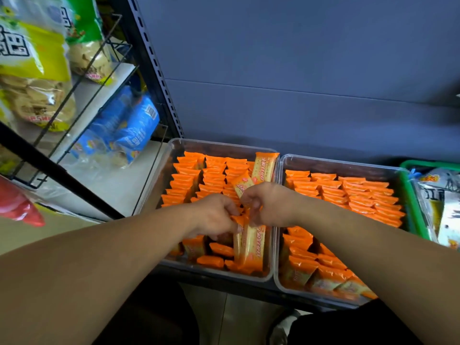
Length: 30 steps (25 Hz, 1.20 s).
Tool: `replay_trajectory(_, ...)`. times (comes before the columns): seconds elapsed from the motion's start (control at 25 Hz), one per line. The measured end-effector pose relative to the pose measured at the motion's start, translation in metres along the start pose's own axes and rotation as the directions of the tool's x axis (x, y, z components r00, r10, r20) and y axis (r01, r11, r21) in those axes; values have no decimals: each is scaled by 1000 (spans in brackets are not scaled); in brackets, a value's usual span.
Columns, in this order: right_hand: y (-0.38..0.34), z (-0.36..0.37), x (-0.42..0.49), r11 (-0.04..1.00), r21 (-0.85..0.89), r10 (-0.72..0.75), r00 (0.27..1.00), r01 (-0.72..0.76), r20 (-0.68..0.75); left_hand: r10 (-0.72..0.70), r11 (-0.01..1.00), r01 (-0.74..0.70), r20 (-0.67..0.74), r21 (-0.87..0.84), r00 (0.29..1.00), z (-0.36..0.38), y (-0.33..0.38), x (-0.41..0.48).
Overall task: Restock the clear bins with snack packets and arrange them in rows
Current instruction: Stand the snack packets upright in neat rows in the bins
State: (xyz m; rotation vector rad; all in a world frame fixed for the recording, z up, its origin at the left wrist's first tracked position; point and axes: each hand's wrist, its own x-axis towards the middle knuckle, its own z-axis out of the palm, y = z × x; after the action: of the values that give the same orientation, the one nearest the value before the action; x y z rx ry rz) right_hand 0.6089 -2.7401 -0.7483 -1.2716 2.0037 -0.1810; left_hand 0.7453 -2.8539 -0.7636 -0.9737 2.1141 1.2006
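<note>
Over the left clear bin (pixel 171 155), the left hand (pixel 216 215) and right hand (pixel 270 204) meet, fingers curled, pinching long orange packets (pixel 250 245) with cream panels and red lettering. Rows of glossy packets (pixel 361 195) fill both this and the right bin (pixel 348 163).

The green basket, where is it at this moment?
In the head view, the green basket stands at the right edge, directly beside the right-hand clear bin.

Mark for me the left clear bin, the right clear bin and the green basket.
left clear bin (pixel 219 143), head view, on its back rim.
right clear bin (pixel 343 162), head view, on its back rim.
green basket (pixel 414 207), head view, on its left wall.
</note>
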Motion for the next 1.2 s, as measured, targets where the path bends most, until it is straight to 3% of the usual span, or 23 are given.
replay_trajectory(0.08,-4,-3,-3,999,24,-26,998,25,57,-32,992,34,19,-125,999,-9,-2,-4)
replay_trajectory(0.28,-5,-13,-16,991,136,-19,995,6,96,-25,973,40,69,-227,997,-47,-20,-30)
replay_trajectory(0.48,-27,-28,-18,879,474,-5,997,44,-81,1,946,-21,-60,-323,998,-73,-50,-69)
replay_trajectory(0.6,-58,-22,-5,795,603,-33,996,73,-77,9,934,-54,-128,-353,992,-82,-78,-89)
replay_trajectory(0.84,-84,-17,22,579,811,-11,993,-87,115,-4,964,-52,-209,-262,978,-100,-123,-103)
replay_trajectory(1.08,-80,-14,36,609,780,18,987,-139,162,94,975,-157,-354,-156,930,-99,-123,-93)
replay_trajectory(1.2,-79,-8,40,623,767,91,988,-155,126,162,985,-172,-303,-8,939,-99,-130,-88)
